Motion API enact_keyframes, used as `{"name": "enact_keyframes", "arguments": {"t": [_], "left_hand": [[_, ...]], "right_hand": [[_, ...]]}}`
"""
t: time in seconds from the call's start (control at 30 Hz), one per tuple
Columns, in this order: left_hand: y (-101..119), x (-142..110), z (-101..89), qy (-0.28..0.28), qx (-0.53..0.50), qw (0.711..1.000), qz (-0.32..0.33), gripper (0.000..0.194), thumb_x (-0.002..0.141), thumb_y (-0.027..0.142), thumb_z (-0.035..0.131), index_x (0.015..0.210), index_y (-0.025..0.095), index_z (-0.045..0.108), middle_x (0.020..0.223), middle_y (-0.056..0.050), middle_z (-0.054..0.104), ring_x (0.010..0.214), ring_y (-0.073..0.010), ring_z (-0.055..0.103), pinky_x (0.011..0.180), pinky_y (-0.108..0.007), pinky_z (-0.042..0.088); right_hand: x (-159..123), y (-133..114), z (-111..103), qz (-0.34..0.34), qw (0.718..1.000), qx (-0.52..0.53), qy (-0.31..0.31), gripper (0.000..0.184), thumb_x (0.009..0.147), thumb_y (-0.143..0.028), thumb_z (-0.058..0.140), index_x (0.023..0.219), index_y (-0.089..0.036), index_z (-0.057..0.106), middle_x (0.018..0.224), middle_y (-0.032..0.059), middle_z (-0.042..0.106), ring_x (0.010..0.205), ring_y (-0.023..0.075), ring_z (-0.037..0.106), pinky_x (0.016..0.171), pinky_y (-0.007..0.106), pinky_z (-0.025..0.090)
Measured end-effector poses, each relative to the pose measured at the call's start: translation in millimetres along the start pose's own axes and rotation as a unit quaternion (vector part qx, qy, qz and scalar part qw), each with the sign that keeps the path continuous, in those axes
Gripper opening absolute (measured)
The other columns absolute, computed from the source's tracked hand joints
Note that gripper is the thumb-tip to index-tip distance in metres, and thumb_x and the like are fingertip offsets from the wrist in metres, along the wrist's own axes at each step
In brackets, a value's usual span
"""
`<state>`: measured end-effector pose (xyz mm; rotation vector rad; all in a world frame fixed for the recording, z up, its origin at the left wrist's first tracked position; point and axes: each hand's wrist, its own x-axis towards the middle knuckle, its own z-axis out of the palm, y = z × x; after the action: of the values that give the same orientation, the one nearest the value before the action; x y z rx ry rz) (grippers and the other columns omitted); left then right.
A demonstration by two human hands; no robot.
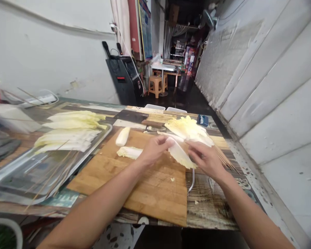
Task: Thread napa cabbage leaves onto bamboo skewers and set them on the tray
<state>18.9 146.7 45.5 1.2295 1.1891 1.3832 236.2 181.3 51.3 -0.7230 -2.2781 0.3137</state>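
Observation:
My left hand [157,147] pinches a pale napa cabbage leaf [180,154] by its upper end, above the right part of a wooden cutting board [155,186]. At the leaf's right edge is my right hand [206,155], its fingers closed together; whether they grip the leaf or a thin stick is too small to tell. Behind my hands lies a pile of yellow-white cabbage leaves [185,127]. Several bamboo skewers [226,160] stick out beside my right hand. On the board rest a small cabbage heart [123,136] and another cabbage piece [129,152].
To the left, a metal tray [77,164] bears rows of cabbage leaves [67,136] and loose skewers [52,173]. A blue box [202,120] stands at the table's far right. A black speaker [124,77] is behind the table, and a white wall [282,114] runs along the right.

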Motion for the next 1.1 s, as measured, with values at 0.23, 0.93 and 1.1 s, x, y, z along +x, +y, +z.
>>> {"name": "enact_keyframes", "arguments": {"t": [0.23,0.93,1.1], "left_hand": [[4,-18,5.2,0.035,0.121,0.99,0.059,0.023,0.081,0.039,0.066,0.082,0.018,0.074,0.077,-0.001,0.072,0.071,-0.0156,0.063,0.065,-0.025,0.051],[-2,-20,-1.3,0.127,0.401,0.815,0.399,0.014,0.089,0.017,0.063,0.098,0.023,0.072,0.096,-0.004,0.076,0.091,-0.0171,0.071,0.088,-0.033,0.056],[0,-19,-3.9,0.139,0.436,0.777,0.432,0.012,0.084,0.016,0.069,0.093,0.023,0.072,0.088,-0.002,0.076,0.087,-0.0188,0.068,0.087,-0.037,0.052]], "right_hand": [[-11,-4,5,-0.033,0.992,-0.099,0.076,0.031,0.095,-0.015,0.046,0.114,-0.02,0.07,0.099,0.007,0.074,0.088,0.0168,0.067,0.074,0.027,0.051],[-22,-12,-11,-0.114,0.945,-0.265,0.152,0.028,0.094,-0.011,0.05,0.104,-0.022,0.074,0.069,-0.0008,0.065,0.058,0.011,0.054,0.052,0.026,0.036],[-24,-15,-11,-0.118,0.943,-0.278,0.139,0.027,0.097,-0.016,0.048,0.106,-0.02,0.073,0.073,0.0001,0.066,0.062,0.0125,0.054,0.055,0.027,0.037]]}}
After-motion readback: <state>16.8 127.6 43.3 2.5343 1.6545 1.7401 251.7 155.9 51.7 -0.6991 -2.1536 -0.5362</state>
